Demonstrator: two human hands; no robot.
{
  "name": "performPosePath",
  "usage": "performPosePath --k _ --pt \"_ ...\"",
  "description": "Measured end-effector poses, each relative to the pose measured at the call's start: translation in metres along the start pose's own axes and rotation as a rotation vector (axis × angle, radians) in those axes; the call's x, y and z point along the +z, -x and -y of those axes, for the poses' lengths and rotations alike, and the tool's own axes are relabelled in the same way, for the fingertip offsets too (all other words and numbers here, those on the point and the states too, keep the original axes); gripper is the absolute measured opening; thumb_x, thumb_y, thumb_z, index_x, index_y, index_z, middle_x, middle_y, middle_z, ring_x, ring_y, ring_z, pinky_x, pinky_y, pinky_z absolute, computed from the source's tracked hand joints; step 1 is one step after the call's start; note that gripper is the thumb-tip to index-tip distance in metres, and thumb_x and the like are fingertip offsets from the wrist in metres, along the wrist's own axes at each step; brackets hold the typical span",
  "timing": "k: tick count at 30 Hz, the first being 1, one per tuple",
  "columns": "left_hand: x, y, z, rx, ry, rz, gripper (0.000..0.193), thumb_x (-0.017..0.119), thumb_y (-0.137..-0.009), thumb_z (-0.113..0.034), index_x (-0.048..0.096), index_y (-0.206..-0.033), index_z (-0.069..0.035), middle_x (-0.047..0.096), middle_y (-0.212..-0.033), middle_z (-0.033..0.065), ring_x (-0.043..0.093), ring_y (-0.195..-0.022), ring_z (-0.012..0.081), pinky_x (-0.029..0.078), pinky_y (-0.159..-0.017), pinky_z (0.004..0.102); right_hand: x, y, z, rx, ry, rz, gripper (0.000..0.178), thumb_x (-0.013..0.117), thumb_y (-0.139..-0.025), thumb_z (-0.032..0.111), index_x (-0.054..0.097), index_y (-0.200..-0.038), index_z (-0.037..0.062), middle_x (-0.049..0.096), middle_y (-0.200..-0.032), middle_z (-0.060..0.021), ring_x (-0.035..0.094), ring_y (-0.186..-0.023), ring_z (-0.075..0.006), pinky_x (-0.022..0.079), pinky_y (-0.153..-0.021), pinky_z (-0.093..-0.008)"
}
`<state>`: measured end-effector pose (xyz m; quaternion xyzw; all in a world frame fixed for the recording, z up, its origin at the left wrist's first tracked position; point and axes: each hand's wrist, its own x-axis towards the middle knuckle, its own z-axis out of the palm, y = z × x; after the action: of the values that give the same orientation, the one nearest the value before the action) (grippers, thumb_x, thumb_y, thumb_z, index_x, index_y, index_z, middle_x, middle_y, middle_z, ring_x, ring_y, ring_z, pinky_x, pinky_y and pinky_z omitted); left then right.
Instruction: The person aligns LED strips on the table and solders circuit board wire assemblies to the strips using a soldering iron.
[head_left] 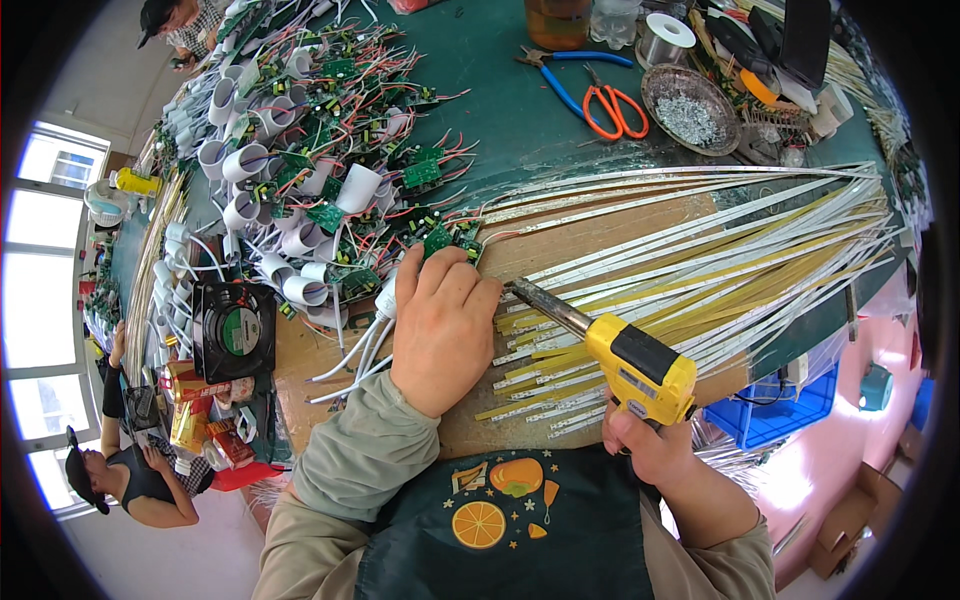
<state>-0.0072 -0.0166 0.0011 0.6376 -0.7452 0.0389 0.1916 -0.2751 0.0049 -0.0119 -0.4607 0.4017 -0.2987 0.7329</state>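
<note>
My left hand (445,335) is bent over the edge of a heap of circuit boards, its fingers curled down and pressed together. What they pinch is hidden under them. Just beyond the fingertips shows a green circuit board (437,240) with red and white wires, and a white plastic tube (387,300) lies against the hand's left side. My right hand (650,445) grips a yellow and black soldering gun (640,365). Its dark metal tip points up and left, close to the left hand's fingers. Beneath the gun spread many white and yellow LED strips (700,270).
Blue-handled pliers (570,85), orange-handled scissors (615,110), a solder spool (665,40) and a dish of small metal bits (690,115) sit at the back right. A black fan (233,332) stands left. A blue basket (775,410) is right. Other people work at left.
</note>
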Motion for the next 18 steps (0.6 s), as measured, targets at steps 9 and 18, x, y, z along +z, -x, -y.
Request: performPosePath --k 9,18 --pt "-0.0005 -0.0003 -0.0005 -0.002 0.002 0.005 0.020 0.068 -0.076 -0.001 0.070 -0.095 -0.008 0.062 -0.091 0.0073 0.060 -0.110 0.0301 0.038 -0.109 0.0540 0.0015 0.0033 0.0017 -0.022 -0.096 -0.060 0.053 0.066 -0.092 0.020 0.049 -0.135 -0.0063 0.057 -0.068 -0.0089 0.053 -0.051 -0.0148 0.045 -0.049 -0.0278" --pt "-0.0002 -0.0002 -0.0008 0.001 0.001 0.000 0.020 0.068 -0.076 -0.001 0.070 -0.095 -0.008 0.062 -0.092 0.0076 0.060 -0.111 0.0301 0.038 -0.109 0.0542 -0.0037 0.0060 0.0019 0.002 -0.102 -0.072 0.056 0.068 -0.091 0.023 0.049 -0.135 -0.0056 0.056 -0.068 -0.0085 0.052 -0.051 -0.0147 0.044 -0.049 -0.0274"
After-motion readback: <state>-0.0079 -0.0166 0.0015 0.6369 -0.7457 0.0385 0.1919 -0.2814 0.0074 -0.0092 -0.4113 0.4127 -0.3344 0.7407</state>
